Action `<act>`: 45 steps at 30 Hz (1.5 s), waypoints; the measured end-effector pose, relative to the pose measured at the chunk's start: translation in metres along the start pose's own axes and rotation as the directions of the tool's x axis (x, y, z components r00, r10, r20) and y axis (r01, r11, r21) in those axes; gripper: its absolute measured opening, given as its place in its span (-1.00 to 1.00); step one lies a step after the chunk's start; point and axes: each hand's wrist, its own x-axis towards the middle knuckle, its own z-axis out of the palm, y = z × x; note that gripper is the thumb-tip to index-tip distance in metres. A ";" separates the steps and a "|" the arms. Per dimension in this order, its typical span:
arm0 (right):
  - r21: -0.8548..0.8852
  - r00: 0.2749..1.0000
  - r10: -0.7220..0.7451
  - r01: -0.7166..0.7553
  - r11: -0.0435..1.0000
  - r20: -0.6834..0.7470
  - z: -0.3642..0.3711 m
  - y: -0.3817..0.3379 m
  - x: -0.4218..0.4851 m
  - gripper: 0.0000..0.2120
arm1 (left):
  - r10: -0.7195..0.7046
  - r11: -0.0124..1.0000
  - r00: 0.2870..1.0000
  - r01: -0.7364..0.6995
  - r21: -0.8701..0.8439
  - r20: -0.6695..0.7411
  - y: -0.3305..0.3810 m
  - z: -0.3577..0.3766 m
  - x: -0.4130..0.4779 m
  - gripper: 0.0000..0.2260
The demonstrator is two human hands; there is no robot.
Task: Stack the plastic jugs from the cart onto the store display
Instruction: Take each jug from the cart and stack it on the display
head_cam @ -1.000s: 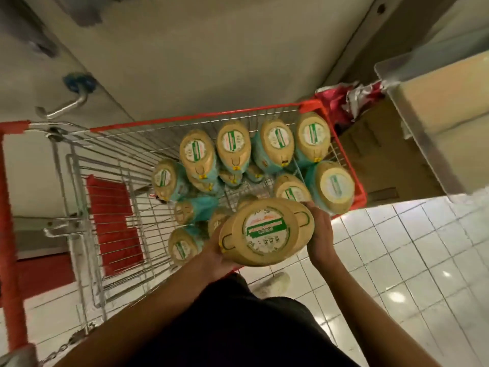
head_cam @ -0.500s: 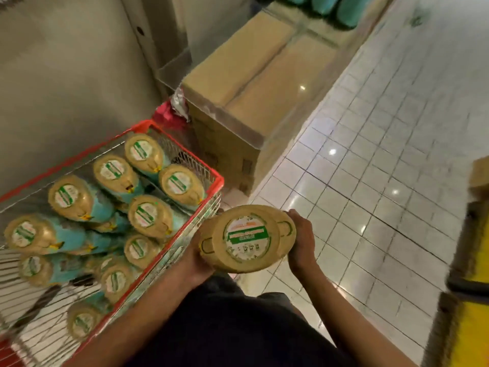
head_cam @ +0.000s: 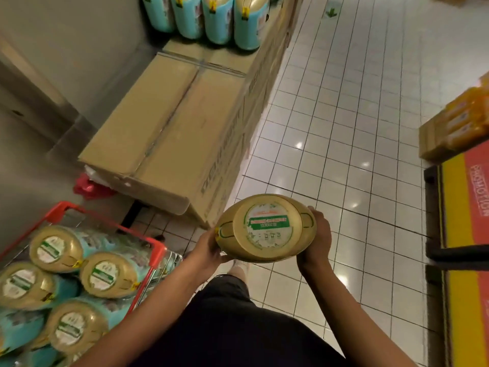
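Head view: since half a second ago, the gold-ended plastic jug (head_cam: 267, 229) has moved further from the red-rimmed wire cart (head_cam: 154, 250), over white tiled floor (head_cam: 344, 128). Left hand (head_cam: 209, 247) and right hand (head_cam: 316, 239) grip its sides. Labelled end faces the camera; long axis points floorward.

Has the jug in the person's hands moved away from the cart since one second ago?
Yes. The jug was above the cart; now it hangs to the right of its red rim, above the tiled floor.
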 end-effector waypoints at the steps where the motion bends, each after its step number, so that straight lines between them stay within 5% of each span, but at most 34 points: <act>1: -0.008 1.000 -0.007 0.007 1.000 0.007 -0.001 -0.009 0.019 -0.71 | -0.005 1.000 1.000 0.005 0.000 -0.025 0.010 0.009 0.017 -0.66; 8: -0.106 0.999 -0.053 0.054 0.993 0.012 0.003 -0.067 0.149 -0.77 | -0.024 0.998 0.997 0.020 -0.057 -0.068 0.106 0.068 0.103 -0.54; 13: 0.005 1.000 -0.019 0.019 1.000 0.009 0.011 -0.099 0.234 -0.75 | 0.005 0.998 0.994 -0.011 -0.055 -0.108 0.175 0.109 0.149 -0.62; 15: 0.137 0.999 0.043 -0.046 0.990 0.019 0.013 -0.114 0.265 -0.60 | 0.047 0.989 0.992 -0.063 -0.137 -0.114 0.197 0.125 0.163 -0.77; 17: 0.194 0.997 0.055 -0.066 0.979 0.059 0.016 -0.128 0.299 -0.58 | 0.119 0.964 0.986 -0.144 -0.223 -0.119 0.219 0.144 0.173 -0.96; 23: 0.176 0.970 -0.026 -0.018 0.984 0.241 0.036 -0.175 0.415 -0.74 | 0.189 0.911 0.965 -0.241 -0.336 -0.181 0.275 0.180 0.228 -0.82; 29: 0.164 0.847 -0.184 0.116 0.980 0.498 0.081 -0.241 0.508 -0.62 | 0.303 0.806 0.938 -0.346 -0.479 -0.168 0.333 0.202 0.243 -0.56; 31: 0.220 0.808 -0.170 0.051 0.974 0.564 0.099 -0.267 0.526 -0.59 | 0.325 0.751 0.928 -0.371 -0.546 -0.184 0.349 0.203 0.244 -0.61; 37: 0.247 0.644 -0.272 0.131 0.960 0.716 0.178 -0.325 0.553 -0.68 | 0.309 0.682 0.876 -0.476 -0.556 -0.370 0.407 0.192 0.241 -0.46; 45: 0.195 0.534 -0.177 0.023 0.981 0.827 0.306 -0.396 0.571 -0.65 | 0.319 0.583 0.751 -0.636 -0.506 -0.578 0.510 0.134 0.252 -0.67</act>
